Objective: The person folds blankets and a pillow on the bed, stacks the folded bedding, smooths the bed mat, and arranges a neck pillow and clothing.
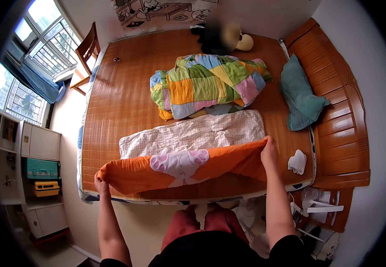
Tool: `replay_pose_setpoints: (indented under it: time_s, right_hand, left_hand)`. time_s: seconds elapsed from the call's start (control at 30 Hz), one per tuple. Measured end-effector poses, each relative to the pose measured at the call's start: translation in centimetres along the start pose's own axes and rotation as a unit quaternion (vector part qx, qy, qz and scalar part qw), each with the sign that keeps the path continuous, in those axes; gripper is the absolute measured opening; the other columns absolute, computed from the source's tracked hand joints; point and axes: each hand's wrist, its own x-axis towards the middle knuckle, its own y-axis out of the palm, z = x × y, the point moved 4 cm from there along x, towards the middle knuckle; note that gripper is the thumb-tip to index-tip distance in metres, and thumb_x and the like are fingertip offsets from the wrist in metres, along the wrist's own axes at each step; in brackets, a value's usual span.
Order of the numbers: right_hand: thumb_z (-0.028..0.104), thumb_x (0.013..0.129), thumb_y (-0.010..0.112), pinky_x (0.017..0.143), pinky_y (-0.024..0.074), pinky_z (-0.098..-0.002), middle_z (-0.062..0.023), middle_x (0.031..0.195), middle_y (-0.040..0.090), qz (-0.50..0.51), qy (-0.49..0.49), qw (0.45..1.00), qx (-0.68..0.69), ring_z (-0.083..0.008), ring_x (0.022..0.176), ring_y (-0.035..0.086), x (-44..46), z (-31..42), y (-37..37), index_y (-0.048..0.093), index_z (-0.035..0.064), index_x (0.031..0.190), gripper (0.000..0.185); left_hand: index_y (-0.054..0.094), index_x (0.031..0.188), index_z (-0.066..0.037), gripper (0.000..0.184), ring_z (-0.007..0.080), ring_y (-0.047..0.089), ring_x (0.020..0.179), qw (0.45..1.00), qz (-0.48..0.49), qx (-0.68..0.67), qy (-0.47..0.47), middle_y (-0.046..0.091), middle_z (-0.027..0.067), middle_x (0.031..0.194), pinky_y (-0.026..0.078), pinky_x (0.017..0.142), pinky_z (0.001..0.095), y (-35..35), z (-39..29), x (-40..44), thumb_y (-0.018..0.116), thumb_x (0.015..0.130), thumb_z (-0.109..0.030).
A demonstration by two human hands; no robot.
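The fingers of your left hand (101, 184) and right hand (269, 152) clamp opposite ends of the orange cloth (233, 159), stretched over the near side of the bed (121, 98). It seems drawn out, not yet released; beyond, the patchwork quilt (206, 84) lies bunched.

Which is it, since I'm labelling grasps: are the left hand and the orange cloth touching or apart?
Touching: the head view shows the left hand gripping one end of the orange cloth.
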Motion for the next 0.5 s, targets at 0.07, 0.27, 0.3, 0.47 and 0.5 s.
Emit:
replay_pose_setpoints:
  time_s: [0.07, 0.27, 0.3, 0.47, 0.5]
  right_hand:
    - [0.004, 0.086, 0.048, 0.09, 0.0424, -0.0394, -0.019, 0.127, 0.041, -0.011, -0.065, 0.997, 0.051, -0.037, 0.112, 0.045, 1.5, 3.7, 0.3, 0.033, 0.0052, 0.129, 0.045]
    - [0.021, 0.081, 0.06, 0.082, 0.0471, -0.0358, -0.015, 0.108, 0.058, 0.258, 0.115, 0.959, -0.036, -0.0267, 0.097, 0.057, -1.9, -5.9, 12.4, 0.057, 0.0018, 0.106, 0.032]
    - [0.022, 0.079, 0.06, 0.075, 0.0487, -0.0323, -0.0117, 0.091, 0.063, 0.248, 0.123, 0.961, 0.023, -0.0228, 0.088, 0.061, -2.9, -10.6, 16.1, 0.06, 0.0011, 0.098, 0.029]
    - [0.026, 0.079, 0.063, 0.073, 0.0477, -0.0324, -0.0128, 0.097, 0.062, 0.346, 0.356, 0.853, 0.16, -0.0197, 0.082, 0.062, -6.0, -20.4, 21.7, 0.057, 0.0025, 0.107, 0.037]
    - [0.026, 0.079, 0.063, 0.073, 0.0477, -0.0324, -0.0128, 0.097, 0.062, 0.347, 0.359, 0.852, 0.157, -0.0197, 0.082, 0.062, -5.6, -20.5, 21.6, 0.057, 0.0025, 0.107, 0.037]
  left_hand:
    - [0.035, 0.133, -0.012, 0.062, 0.0277, 0.045, 0.11, 0.976, -0.104, 0.193, -0.009, 0.036, 0.018, 0.126, 0.039, 0.092, 0.0347, 1.4, -6.1, 0.2, 0.062, 0.078, -0.011]
    - [0.047, 0.122, -0.003, 0.055, 0.0286, 0.049, 0.107, 0.94, 0.06, 0.334, -0.032, 0.051, 0.0173, 0.113, 0.039, 0.093, 0.0359, 8.1, 4.1, -4.6, 0.068, 0.076, -0.024]
    - [0.049, 0.119, -0.001, 0.051, 0.0217, 0.056, 0.084, 0.971, 0.071, 0.192, -0.125, 0.058, 0.0106, 0.093, 0.046, 0.073, 0.03, 8.8, 9.0, -6.3, 0.067, 0.077, -0.025]
    - [0.056, 0.102, -0.009, 0.029, 0.0092, 0.041, 0.056, 0.888, 0.101, 0.088, -0.441, 0.048, -0.0011, 0.072, 0.031, 0.048, 0.0279, 13.3, 12.4, -15.9, 0.06, 0.083, -0.031]
    - [0.058, 0.091, -0.008, 0.023, 0.0088, 0.04, 0.05, 0.882, 0.09, 0.053, -0.46, 0.044, -0.0024, 0.062, 0.027, 0.041, 0.0242, 14.3, 13.2, -16.5, 0.059, 0.084, -0.03]
